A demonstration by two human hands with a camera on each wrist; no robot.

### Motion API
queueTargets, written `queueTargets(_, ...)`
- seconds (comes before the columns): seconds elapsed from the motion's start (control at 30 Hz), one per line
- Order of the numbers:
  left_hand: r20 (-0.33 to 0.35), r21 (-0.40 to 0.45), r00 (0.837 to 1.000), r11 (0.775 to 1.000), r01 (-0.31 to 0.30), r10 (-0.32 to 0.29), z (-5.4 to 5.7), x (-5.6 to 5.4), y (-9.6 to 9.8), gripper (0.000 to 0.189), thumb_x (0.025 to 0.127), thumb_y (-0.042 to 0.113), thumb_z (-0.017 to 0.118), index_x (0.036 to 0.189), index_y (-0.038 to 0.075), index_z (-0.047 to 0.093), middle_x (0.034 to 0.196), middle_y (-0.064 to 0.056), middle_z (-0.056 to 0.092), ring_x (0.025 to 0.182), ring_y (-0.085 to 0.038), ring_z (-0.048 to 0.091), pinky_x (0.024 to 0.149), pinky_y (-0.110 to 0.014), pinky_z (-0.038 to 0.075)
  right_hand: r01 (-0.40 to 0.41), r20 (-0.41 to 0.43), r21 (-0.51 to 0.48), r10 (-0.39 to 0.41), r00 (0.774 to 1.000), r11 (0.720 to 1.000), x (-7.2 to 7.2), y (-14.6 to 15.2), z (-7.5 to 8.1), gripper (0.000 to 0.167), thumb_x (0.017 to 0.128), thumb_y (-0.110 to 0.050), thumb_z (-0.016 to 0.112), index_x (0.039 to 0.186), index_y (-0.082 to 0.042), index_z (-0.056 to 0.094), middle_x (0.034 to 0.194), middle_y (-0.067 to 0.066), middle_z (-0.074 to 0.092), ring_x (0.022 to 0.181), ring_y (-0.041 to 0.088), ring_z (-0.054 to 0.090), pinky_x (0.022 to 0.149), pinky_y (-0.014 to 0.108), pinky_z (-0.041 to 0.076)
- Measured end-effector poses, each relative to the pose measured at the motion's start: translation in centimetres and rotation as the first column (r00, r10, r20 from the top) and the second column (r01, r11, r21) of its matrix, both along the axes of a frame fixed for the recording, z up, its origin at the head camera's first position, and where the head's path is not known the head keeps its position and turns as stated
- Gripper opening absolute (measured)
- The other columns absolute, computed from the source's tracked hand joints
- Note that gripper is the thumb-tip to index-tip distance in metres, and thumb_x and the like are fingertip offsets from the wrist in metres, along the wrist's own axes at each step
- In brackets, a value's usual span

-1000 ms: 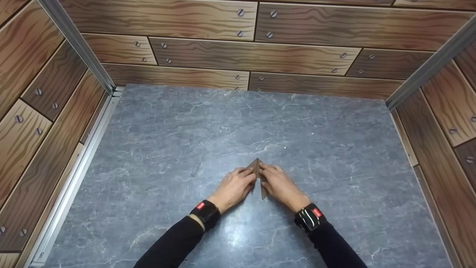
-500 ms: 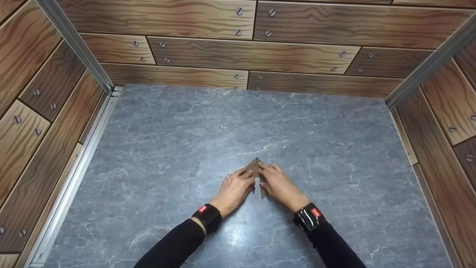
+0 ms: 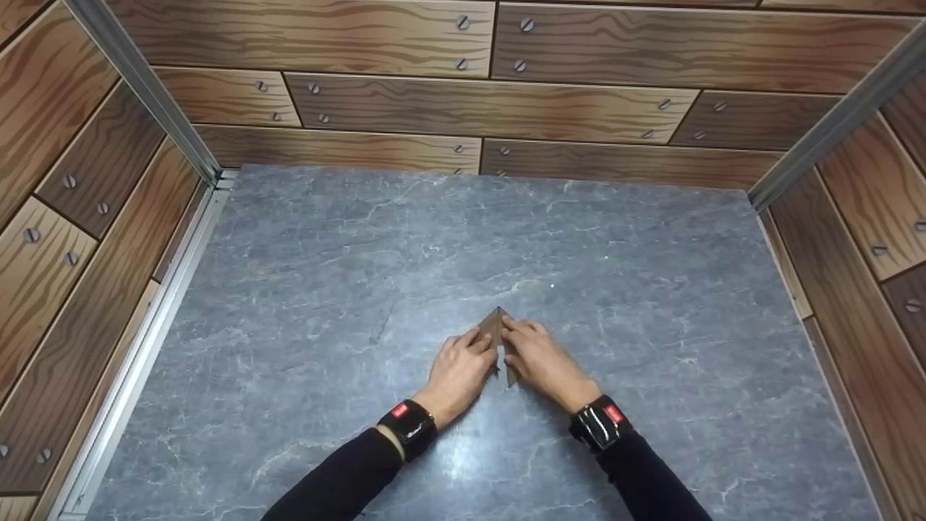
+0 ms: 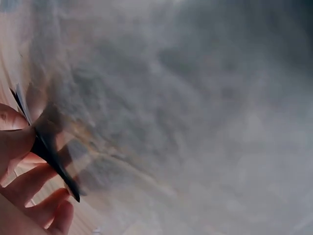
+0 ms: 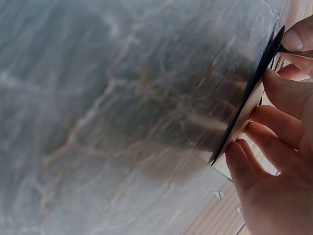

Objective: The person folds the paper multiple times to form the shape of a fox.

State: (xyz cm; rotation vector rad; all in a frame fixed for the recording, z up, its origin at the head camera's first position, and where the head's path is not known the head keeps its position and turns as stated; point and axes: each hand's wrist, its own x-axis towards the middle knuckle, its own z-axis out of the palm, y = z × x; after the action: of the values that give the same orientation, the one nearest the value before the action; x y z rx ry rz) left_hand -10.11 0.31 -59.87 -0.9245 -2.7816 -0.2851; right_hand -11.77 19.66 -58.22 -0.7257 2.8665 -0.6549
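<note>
A small sheet of folded brown paper [image 3: 494,321] comes to a point at its far end, with two flaps spreading toward the person. My left hand [image 3: 459,373] pinches the left flap between thumb and fingers. On the other side, my right hand [image 3: 548,359] holds the right flap, its fingertips close to the peak. From the left wrist, the paper [image 4: 57,167] shows as a thin dark edge between thumb and fingers. The right wrist view has the paper [image 5: 247,104] nearly edge-on, close over the tabletop, fingers along its lower side. Both palms hide part of the flaps.
The grey marbled tabletop [image 3: 347,239] spreads around the hands. Wood-patterned panels [image 3: 405,101] enclose it at the back and both sides, with metal rails [image 3: 155,311] at the corners and left edge. Two tiny white specks lie beyond the paper.
The left hand and wrist have shifted slightly right and toward the person, turning a little. The right hand stays nearly in place, and the paper keeps its pointed shape.
</note>
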Motion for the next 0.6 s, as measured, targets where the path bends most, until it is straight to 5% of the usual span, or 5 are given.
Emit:
queueTargets(0.3, -0.039, 0.028, 0.998, 0.998, 0.053, -0.052, -0.27, -0.12, 0.29, 0.015, 0.095, 0.014, 0.064, 0.104, 0.014, 0.076, 0.128, -0.008, 0.071, 0.124, -0.027, 0.063, 0.091, -0.041, 0.059, 0.008, 0.008, 0.025, -0.008, 1.0, 1.0, 0.05, -0.12, 0.15, 0.048, 0.097, -0.014, 0.071, 0.139, 0.003, 0.059, 0.158, 0.016, 0.044, 0.138, 0.038, 0.047, 0.114, 0.054, 0.041)
queueTargets(0.6, 0.077, 0.096, 0.995, 0.994, 0.06, -0.068, -0.23, -0.24, -0.47, 0.014, 0.098, 0.018, 0.069, 0.108, 0.013, 0.076, 0.135, -0.011, 0.067, 0.13, -0.032, 0.06, 0.091, -0.047, 0.059, -0.003, -0.005, 0.0, 0.003, 1.0, 1.0, 0.12, 0.0, 0.16, 0.048, 0.096, -0.013, 0.072, 0.138, 0.005, 0.059, 0.157, 0.018, 0.046, 0.138, 0.04, 0.047, 0.114, 0.055, 0.04)
